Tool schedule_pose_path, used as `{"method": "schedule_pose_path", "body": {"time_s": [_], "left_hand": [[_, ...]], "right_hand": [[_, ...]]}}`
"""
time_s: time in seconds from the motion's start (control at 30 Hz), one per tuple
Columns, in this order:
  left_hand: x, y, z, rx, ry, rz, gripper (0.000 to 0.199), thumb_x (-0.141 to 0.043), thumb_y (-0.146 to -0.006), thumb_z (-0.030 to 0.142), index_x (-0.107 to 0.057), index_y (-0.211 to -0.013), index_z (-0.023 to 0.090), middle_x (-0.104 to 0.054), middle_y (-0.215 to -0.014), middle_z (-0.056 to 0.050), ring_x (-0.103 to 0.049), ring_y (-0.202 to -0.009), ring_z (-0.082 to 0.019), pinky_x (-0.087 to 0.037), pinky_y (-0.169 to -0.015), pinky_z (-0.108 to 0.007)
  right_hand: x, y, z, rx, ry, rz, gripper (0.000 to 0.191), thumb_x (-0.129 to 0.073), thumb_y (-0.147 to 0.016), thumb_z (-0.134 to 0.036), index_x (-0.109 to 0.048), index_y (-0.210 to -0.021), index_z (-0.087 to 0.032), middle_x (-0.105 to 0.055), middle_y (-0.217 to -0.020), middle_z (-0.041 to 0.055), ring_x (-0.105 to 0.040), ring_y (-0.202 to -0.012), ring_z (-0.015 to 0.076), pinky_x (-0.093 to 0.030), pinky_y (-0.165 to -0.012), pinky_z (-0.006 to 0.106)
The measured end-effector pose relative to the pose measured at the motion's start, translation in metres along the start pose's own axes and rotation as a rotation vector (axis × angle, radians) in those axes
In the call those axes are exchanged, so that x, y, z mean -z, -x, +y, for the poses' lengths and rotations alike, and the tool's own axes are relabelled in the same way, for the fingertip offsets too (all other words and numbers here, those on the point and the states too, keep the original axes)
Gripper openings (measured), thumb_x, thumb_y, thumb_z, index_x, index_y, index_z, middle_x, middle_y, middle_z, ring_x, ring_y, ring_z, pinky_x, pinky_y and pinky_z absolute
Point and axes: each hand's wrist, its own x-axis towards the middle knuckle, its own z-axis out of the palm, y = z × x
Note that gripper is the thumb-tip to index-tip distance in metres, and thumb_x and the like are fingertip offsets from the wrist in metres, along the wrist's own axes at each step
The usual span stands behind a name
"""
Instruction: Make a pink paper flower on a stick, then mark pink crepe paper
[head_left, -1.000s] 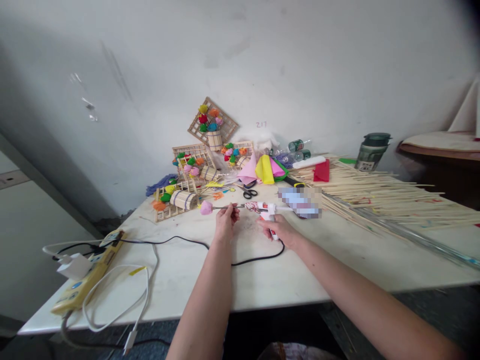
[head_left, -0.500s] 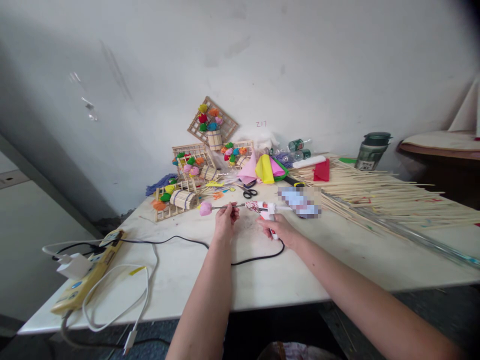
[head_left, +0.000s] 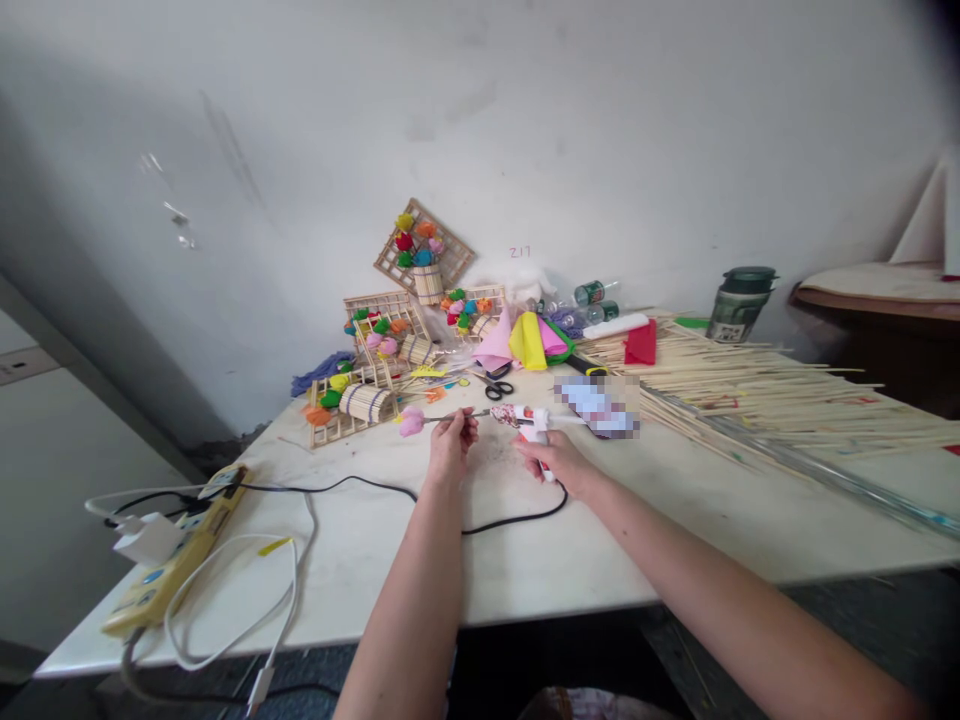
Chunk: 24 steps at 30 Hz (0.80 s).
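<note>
My left hand [head_left: 454, 434] is closed around the thin stem of a pink artificial flower [head_left: 412, 421], whose bloom points left. The stem's right end meets or almost meets the nozzle of a white and red glue gun [head_left: 534, 428]; I cannot tell whether they touch. My right hand [head_left: 556, 460] grips the glue gun by its handle, nozzle facing left. A clear glue stick [head_left: 571, 419] sticks out of its back. From the handle a black cord [head_left: 510, 522] runs left over the white table [head_left: 525, 580]. Just beyond the hands lie black scissors [head_left: 499, 389].
Stick lattices with coloured flowers [head_left: 426, 250] stand and lie at the back. A yellow power strip [head_left: 172, 570] with white cables occupies the left edge. Many thin wooden sticks [head_left: 750, 390] spread across the right, near a green-lidded bottle [head_left: 742, 305]. Coloured sheets [head_left: 528, 342] lie behind the scissors.
Both hands stay almost in place. The pink flower has turned slightly on its stem, and a yellowish part now shows at its left side.
</note>
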Motion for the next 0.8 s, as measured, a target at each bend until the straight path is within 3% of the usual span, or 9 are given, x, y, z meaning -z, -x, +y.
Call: {"method": "schedule_pose_path", "body": {"time_s": [0.4,0.8], "left_hand": [[0.0,0.0003,-0.0013,-0.009,-0.015,-0.012,0.03,-0.065,-0.066,0.035,-0.06,-0.082,0.01,-0.054,-0.06,-0.001,-0.047,-0.05,-0.005,-0.034,-0.048,-0.019],[-0.0001,-0.0011,-0.0009,-0.011,0.01,0.017,0.032,-0.066,-0.066,0.035,-0.059,-0.081,0.009,-0.055,-0.059,-0.001,-0.047,-0.049,-0.005,-0.035,-0.047,-0.018]], "right_hand": [[0.0006,-0.0008,0.001,0.069,0.016,-0.071,0.024,-0.055,-0.071,-0.037,-0.053,-0.061,-0.015,-0.045,-0.042,-0.0032,-0.038,-0.039,0.0069,-0.025,-0.035,0.019],[0.0004,0.0011,-0.0016,0.027,0.041,-0.043,0.023,-0.055,-0.07,-0.037,-0.056,-0.068,-0.014,-0.045,-0.042,-0.0046,-0.038,-0.039,0.0066,-0.025,-0.036,0.019]]}}
